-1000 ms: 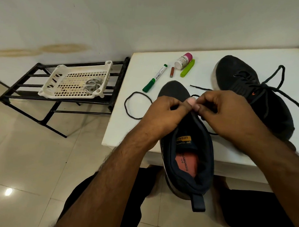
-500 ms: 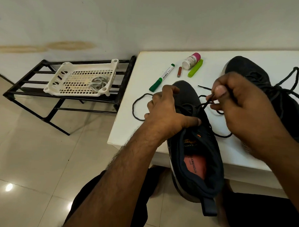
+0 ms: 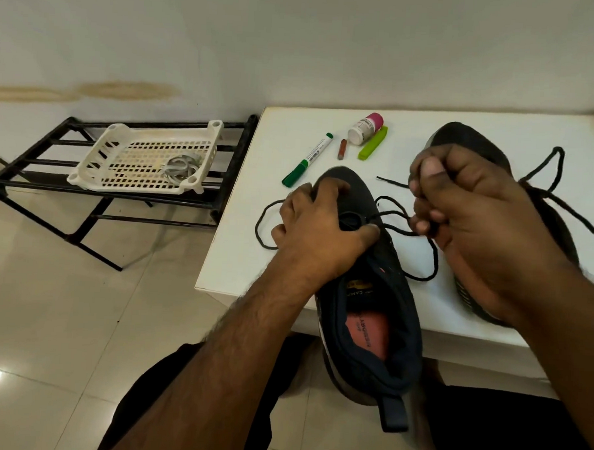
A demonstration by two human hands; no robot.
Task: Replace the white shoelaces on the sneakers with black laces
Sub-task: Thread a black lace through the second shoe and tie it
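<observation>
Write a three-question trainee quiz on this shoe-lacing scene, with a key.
1. True or false: the right hand pinches the black lace of the near sneaker.
2. Which object lies nearest the table's left edge? A) green marker B) white bottle C) lime clip
3. Fill in: the white basket sits on a black ____.

Key: 1 true; 2 A; 3 rack.

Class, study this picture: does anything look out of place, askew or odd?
Yes. The near sneaker lies with its heel hanging over the white table's edge, steadied by the left hand. A bottle lies on its side by a green marker. A long stain marks the wall.
</observation>
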